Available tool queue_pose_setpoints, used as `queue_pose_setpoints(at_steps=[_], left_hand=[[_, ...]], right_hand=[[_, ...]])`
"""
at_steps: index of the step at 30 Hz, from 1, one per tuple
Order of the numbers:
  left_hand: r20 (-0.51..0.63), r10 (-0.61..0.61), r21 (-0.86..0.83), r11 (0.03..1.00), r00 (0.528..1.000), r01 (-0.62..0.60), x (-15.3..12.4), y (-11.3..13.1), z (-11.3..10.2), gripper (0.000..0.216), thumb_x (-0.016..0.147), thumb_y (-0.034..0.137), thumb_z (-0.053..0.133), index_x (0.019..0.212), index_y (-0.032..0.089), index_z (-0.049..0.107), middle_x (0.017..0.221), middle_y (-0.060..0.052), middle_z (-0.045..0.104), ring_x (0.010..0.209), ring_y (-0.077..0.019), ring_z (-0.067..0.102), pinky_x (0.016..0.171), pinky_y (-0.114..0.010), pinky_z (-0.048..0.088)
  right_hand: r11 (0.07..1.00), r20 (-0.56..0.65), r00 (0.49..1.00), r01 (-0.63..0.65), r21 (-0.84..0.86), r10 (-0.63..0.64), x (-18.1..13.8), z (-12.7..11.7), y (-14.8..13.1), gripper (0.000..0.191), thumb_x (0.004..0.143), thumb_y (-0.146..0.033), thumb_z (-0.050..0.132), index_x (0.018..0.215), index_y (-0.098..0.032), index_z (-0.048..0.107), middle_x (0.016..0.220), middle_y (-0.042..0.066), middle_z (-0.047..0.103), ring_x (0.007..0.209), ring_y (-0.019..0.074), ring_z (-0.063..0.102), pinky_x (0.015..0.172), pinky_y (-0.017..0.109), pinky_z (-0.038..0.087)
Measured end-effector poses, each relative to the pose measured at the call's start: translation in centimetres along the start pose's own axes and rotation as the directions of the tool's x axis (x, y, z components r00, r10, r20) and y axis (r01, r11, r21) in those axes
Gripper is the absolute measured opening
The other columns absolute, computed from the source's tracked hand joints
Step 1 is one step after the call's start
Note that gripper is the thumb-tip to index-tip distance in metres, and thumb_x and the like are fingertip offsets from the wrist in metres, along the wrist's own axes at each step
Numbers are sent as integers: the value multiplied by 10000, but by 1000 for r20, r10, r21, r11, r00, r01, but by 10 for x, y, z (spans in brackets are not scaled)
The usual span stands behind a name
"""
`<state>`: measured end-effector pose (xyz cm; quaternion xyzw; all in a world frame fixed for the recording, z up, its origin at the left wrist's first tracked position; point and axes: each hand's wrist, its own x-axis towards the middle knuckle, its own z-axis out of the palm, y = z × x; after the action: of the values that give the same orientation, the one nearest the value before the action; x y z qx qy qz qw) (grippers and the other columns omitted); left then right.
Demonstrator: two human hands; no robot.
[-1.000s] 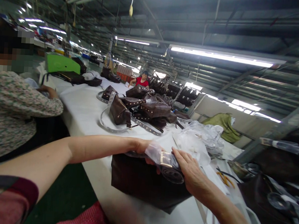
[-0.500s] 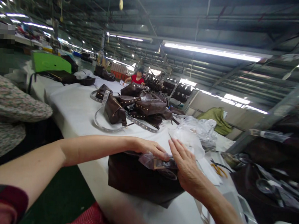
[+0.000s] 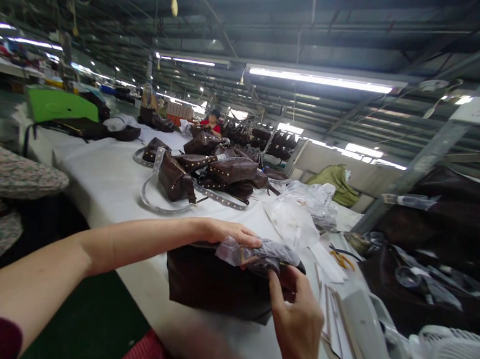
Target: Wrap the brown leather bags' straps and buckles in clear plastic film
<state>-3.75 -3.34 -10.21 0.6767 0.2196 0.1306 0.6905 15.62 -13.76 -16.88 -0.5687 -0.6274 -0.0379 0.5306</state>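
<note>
A dark brown leather handbag (image 3: 217,281) stands on the white-covered table right in front of me. Clear plastic wrapping (image 3: 276,252) covers a strap or handle along its top edge. My left hand (image 3: 234,234) reaches across the back of the bag, its fingers closed over the wrapped part; its thumb is mostly hidden. At the bag's right end, my right hand (image 3: 297,307) pinches the top edge, thumb at the front and fingers curled over the opening.
Several studded brown bags (image 3: 224,170) with plastic-wrapped straps are piled farther up the table (image 3: 113,193). Crumpled plastic (image 3: 307,205), yellow-handled scissors (image 3: 343,260) and a white fan (image 3: 452,355) are to the right. A person's patterned sleeve (image 3: 21,171) shows at left; another person (image 3: 213,125) is at the far end.
My right hand has turned and moved down from lying flat beside the wrapping to gripping the bag's right top edge. More wrapping shows now. The view has shifted slightly right.
</note>
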Motion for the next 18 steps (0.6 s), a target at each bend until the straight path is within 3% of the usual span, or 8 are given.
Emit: queue_pose_setpoints(at_steps=[2, 4, 8, 10, 15, 18], left_hand=[[-9, 3, -3, 1000, 1000, -3, 0, 0, 4, 466, 675, 617, 721, 781, 170, 643, 625, 12, 631, 570, -127, 563, 596, -237, 451], [-14, -1, 12, 1000, 1000, 1, 1, 1, 7, 465, 676, 616, 720, 799, 175, 644, 632, 22, 623, 561, -116, 543, 575, -227, 428], [-36, -7, 91, 996, 999, 11, 2, 3, 11, 482, 647, 633, 727, 795, 183, 635, 655, 47, 600, 593, -99, 518, 587, -207, 402], [-57, -27, 154, 987, 998, 35, 2, 5, 12, 458, 656, 612, 724, 778, 182, 624, 664, 56, 585, 614, -93, 507, 590, -199, 387], [-194, -21, 272, 959, 981, 74, -1, 11, 17, 250, 749, 409, 649, 722, 166, 595, 642, 57, 531, 602, -85, 464, 552, -197, 339], [-290, -11, 212, 974, 957, 75, 2, 12, 23, 151, 701, 303, 643, 701, 158, 603, 616, 50, 529, 575, -89, 455, 534, -207, 333]], right_hand=[[974, 160, 968, -207, 89, 191, 4, 6, -2, 426, 854, -513, 524, 1080, -161, 604, 821, 66, 703, 651, 197, 652, 543, 267, 499], [955, 207, 943, -283, 85, 261, 8, 12, -2, 409, 856, -475, 497, 1098, -161, 596, 828, 77, 706, 670, 227, 656, 543, 293, 496], [992, 105, 991, -68, -108, 79, 11, 23, -1, 217, 829, -316, 421, 848, -172, 582, 785, 133, 681, 725, 276, 634, 618, 347, 471], [981, 124, 992, 12, -195, 12, 12, 25, 0, 161, 824, -267, 387, 757, -203, 520, 714, 127, 654, 661, 261, 608, 589, 338, 443], [959, 186, 982, 72, -275, -21, 14, 27, 4, 117, 815, -207, 372, 759, -219, 474, 711, 113, 624, 636, 250, 582, 560, 329, 412], [954, 173, 985, 77, -289, -26, 15, 31, 6, 118, 822, -213, 364, 785, -216, 476, 745, 119, 611, 672, 268, 583, 574, 344, 419]])
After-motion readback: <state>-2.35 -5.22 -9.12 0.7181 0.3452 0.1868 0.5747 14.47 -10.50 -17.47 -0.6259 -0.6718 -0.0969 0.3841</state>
